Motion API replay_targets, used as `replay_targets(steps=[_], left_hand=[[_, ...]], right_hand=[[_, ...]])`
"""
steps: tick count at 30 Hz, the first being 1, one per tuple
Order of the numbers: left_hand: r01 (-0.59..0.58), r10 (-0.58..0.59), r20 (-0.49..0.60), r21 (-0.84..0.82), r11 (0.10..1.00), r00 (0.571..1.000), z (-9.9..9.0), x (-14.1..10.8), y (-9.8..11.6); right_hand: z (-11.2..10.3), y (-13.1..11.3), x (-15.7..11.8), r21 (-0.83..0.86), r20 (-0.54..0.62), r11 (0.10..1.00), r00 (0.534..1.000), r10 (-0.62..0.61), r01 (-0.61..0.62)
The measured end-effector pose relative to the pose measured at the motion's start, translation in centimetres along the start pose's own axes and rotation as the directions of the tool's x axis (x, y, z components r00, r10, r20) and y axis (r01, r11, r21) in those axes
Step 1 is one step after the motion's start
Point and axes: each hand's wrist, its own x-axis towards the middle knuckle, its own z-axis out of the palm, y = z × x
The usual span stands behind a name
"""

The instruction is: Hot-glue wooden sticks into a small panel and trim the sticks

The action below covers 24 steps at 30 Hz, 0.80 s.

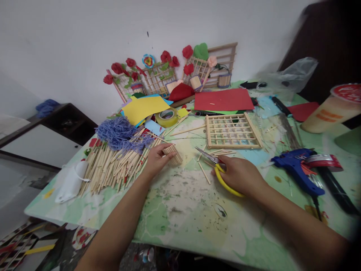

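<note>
My left hand pinches a small panel of short wooden sticks between thumb and fingers, above the middle of the table. To its right, my right hand is wrapped round yellow-handled scissors, whose blades point up and left toward the panel without touching it. A few cut sticks lie under and beside the blades. Just behind them rests a wooden lattice frame. Left of my left hand spreads a large pile of wooden sticks with tangled blue yarn on top.
A blue glue gun and red tape roll lie at the right, before a drink cup. Yellow paper, clear tape and red paper lie at the back. A white power strip sits left.
</note>
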Motion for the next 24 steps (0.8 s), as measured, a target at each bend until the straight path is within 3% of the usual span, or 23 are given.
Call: replay_targets(steps=[4, 8, 10, 12, 15, 18, 21, 23, 24], left_hand=[[0.012, -0.013, -0.029, -0.026, 1.0, 1.0, -0.1, -0.1, -0.1], [0.038, -0.044, 0.127, 0.049, 0.998, 0.991, 0.0, 0.0, 0.3], [0.054, -0.063, 0.152, 0.061, 0.997, 0.986, 0.1, 0.1, 0.5], [0.098, -0.097, 0.116, -0.008, 0.995, 0.988, 0.4, 0.1, 0.5], [0.188, -0.167, 0.104, -0.247, 0.951, 0.98, 0.6, 0.0, 0.3], [0.333, -0.233, 0.266, -0.441, 0.833, 0.935, 0.7, -0.3, 0.5], [0.515, -0.314, 0.439, -0.48, 0.71, 0.842, 0.9, -0.6, 0.7], [0.564, -0.35, 0.467, -0.473, 0.677, 0.812, 1.2, -0.7, 0.7], [0.558, -0.354, 0.456, -0.468, 0.685, 0.817, 1.4, -0.7, 0.6]], right_hand=[[0.0, 0.0, 0.0, -0.003, -0.004, 1.0, 1.0, -0.005, 0.005], [-0.1, -0.1, 0.0, -0.004, 0.005, 1.0, 1.0, 0.012, -0.012], [-0.2, -0.1, 0.0, -0.002, 0.009, 1.0, 1.0, 0.016, -0.016], [-0.2, -0.2, 0.0, -0.001, 0.011, 1.0, 1.0, 0.014, -0.014], [-0.1, -0.1, 0.0, -0.001, 0.013, 1.0, 1.0, 0.017, -0.017], [-0.1, -0.1, -0.1, -0.001, 0.004, 1.0, 1.0, 0.006, -0.006], [-0.1, -0.1, -0.1, -0.004, 0.002, 1.0, 1.0, 0.004, -0.004], [-0.1, -0.1, -0.1, -0.006, 0.003, 1.0, 1.0, 0.002, -0.002], [-0.1, -0.1, -0.1, -0.007, 0.004, 1.0, 1.0, 0.001, 0.0]])
